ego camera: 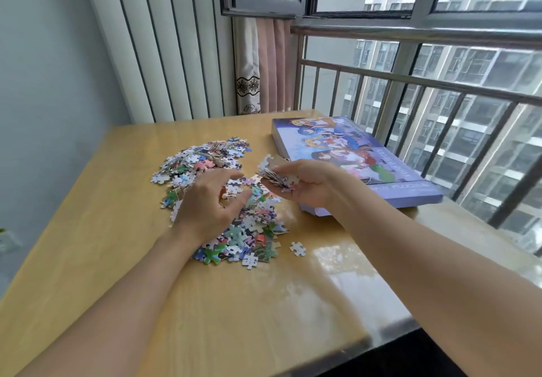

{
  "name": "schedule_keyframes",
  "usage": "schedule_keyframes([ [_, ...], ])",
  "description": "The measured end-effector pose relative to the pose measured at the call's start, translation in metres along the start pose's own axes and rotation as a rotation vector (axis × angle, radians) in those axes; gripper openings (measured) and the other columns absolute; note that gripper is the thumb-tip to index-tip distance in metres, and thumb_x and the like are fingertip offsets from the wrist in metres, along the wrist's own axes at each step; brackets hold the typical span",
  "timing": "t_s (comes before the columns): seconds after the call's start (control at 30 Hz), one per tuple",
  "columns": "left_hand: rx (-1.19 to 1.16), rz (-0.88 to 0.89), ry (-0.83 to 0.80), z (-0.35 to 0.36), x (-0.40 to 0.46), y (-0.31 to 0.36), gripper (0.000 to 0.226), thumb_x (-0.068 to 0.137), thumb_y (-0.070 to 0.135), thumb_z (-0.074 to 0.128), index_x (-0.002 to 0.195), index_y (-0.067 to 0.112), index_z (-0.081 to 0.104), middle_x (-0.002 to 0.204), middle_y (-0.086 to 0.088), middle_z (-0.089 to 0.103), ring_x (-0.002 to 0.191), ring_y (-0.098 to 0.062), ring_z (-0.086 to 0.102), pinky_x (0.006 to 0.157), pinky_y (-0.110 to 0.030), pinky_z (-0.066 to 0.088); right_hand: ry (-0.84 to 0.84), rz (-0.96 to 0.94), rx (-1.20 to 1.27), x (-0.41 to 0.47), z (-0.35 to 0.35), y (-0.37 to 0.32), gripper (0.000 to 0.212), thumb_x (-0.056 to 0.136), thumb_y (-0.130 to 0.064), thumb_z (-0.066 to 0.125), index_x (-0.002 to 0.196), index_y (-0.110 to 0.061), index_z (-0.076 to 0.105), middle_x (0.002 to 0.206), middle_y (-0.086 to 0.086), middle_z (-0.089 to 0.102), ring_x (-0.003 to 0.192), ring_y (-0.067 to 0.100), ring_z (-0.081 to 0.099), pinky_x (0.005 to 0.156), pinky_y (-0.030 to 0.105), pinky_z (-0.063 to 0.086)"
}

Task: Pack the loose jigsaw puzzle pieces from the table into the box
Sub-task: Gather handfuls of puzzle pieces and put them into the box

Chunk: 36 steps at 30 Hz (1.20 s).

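Note:
A pile of loose colourful jigsaw pieces [205,168] is spread over the middle of the wooden table [117,259]. My left hand [209,200] hovers over the pile with its fingers loosely curved and nothing gripped. My right hand [305,183] grips a thick handful of pieces [274,173] a little above the table, between the pile and the box. The purple puzzle box [352,153], its lid printed with cartoon figures, lies closed at the right of the table. One single piece [298,248] lies apart near the pile's front right.
A metal railing [410,83] and windows run along the table's right side, just behind the box. A curtain [264,68] hangs at the back corner. A ribbed white wall panel [164,48] stands behind the table. The table's front edge drops off at the lower right.

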<state>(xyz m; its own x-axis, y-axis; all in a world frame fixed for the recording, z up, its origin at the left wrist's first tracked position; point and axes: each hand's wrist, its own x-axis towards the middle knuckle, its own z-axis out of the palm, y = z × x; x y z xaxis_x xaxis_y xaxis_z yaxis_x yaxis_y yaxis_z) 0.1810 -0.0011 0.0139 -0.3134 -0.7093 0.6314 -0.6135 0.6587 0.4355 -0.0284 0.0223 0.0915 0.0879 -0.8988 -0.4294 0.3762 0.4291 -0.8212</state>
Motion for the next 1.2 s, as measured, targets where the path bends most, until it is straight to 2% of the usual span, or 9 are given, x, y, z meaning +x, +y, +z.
schedule_keyframes([
  [0.13, -0.076, -0.004, 0.005, -0.004, -0.002, 0.014, 0.032, 0.090, 0.039, 0.062, 0.119, 0.025, 0.066, 0.119, 0.010, 0.066, 0.112, -0.005, 0.056, 0.091, -0.034, 0.052, -0.063, -0.002, -0.005, -0.018, -0.003, 0.006, 0.019, 0.095, 0.007, 0.058, 0.115, 0.009, 0.057, 0.103, 0.021, 0.063, 0.085, 0.028, 0.067, 0.068, 0.034, 0.064],
  [0.27, 0.071, 0.093, 0.005, -0.009, 0.004, 0.023, 0.037, 0.084, 0.032, 0.063, 0.119, 0.020, 0.065, 0.115, 0.001, 0.067, 0.112, -0.017, 0.057, 0.098, -0.038, 0.047, -0.113, -0.033, 0.004, -0.042, -0.011, 0.008, 0.017, 0.094, 0.008, 0.057, 0.112, 0.009, 0.058, 0.104, 0.020, 0.062, 0.087, 0.028, 0.066, 0.074, 0.036, 0.063],
  [0.33, 0.142, 0.197, -0.105, 0.001, 0.010, 0.037, 0.047, 0.082, 0.031, 0.068, 0.127, 0.019, 0.060, 0.120, -0.002, 0.065, 0.116, -0.020, 0.055, 0.099, -0.039, 0.046, -0.104, -0.052, -0.011, -0.055, -0.022, 0.006, 0.014, 0.095, 0.008, 0.056, 0.109, 0.009, 0.059, 0.100, 0.020, 0.063, 0.087, 0.028, 0.066, 0.065, 0.034, 0.064],
  [0.43, 0.104, 0.164, -0.303, 0.031, 0.026, 0.068, 0.063, 0.078, 0.037, 0.077, 0.133, 0.018, 0.053, 0.126, 0.000, 0.058, 0.118, -0.019, 0.050, 0.099, -0.035, 0.045, -0.067, -0.071, -0.038, -0.071, -0.037, -0.002, 0.012, 0.097, 0.006, 0.055, 0.107, 0.007, 0.060, 0.095, 0.017, 0.064, 0.074, 0.024, 0.068, 0.055, 0.031, 0.061],
  [0.6, -0.092, 0.091, -0.391, 0.069, 0.057, 0.100, 0.046, 0.073, 0.027, 0.077, 0.116, 0.019, 0.062, 0.112, -0.001, 0.063, 0.098, -0.024, 0.062, 0.076, -0.042, 0.055, 0.006, -0.119, -0.056, -0.082, -0.063, -0.018, 0.013, 0.097, 0.007, 0.054, 0.108, 0.007, 0.061, 0.099, 0.019, 0.067, 0.076, 0.024, 0.070, 0.065, 0.030, 0.063],
  [0.77, 0.035, 0.080, -0.383, 0.082, 0.062, 0.093, 0.047, 0.071, 0.012, 0.081, 0.113, 0.016, 0.060, 0.109, -0.003, 0.061, 0.096, -0.027, 0.060, 0.072, -0.044, 0.054, 0.037, -0.116, -0.037, -0.074, -0.069, -0.020, 0.013, 0.094, 0.010, 0.057, 0.107, 0.010, 0.059, 0.098, 0.020, 0.066, 0.076, 0.027, 0.071, 0.065, 0.035, 0.064],
  [0.97, -0.003, 0.095, -0.359, 0.075, 0.062, 0.084, 0.005, 0.081, 0.015, 0.063, 0.083, 0.018, 0.065, 0.081, 0.001, 0.062, 0.076, -0.026, 0.058, 0.061, -0.036, 0.047, 0.023, -0.116, 0.009, -0.072, -0.061, -0.017, 0.006, 0.093, 0.010, 0.059, 0.099, 0.009, 0.061, 0.104, 0.021, 0.065, 0.091, 0.030, 0.066, 0.078, 0.038, 0.060],
  [1.07, -0.120, 0.048, -0.286, 0.073, 0.067, 0.083, 0.031, 0.087, 0.029, 0.070, 0.058, 0.033, 0.062, 0.056, 0.018, 0.055, 0.056, -0.007, 0.051, 0.050, -0.027, 0.033, -0.037, -0.132, 0.036, -0.081, -0.067, -0.020, 0.020, 0.093, 0.009, 0.059, 0.113, 0.008, 0.059, 0.112, 0.022, 0.065, 0.093, 0.028, 0.068, 0.073, 0.034, 0.064],
  [1.2, -0.165, -0.091, -0.276, 0.075, 0.079, 0.081, 0.017, 0.086, 0.039, 0.073, 0.093, 0.026, 0.080, 0.082, 0.004, 0.076, 0.079, -0.016, 0.068, 0.068, -0.036, 0.053, -0.062, -0.158, 0.046, -0.094, -0.079, -0.022, 0.026, 0.090, 0.009, 0.063, 0.116, 0.006, 0.061, 0.104, 0.019, 0.073, 0.085, 0.024, 0.074, 0.072, 0.031, 0.062],
])
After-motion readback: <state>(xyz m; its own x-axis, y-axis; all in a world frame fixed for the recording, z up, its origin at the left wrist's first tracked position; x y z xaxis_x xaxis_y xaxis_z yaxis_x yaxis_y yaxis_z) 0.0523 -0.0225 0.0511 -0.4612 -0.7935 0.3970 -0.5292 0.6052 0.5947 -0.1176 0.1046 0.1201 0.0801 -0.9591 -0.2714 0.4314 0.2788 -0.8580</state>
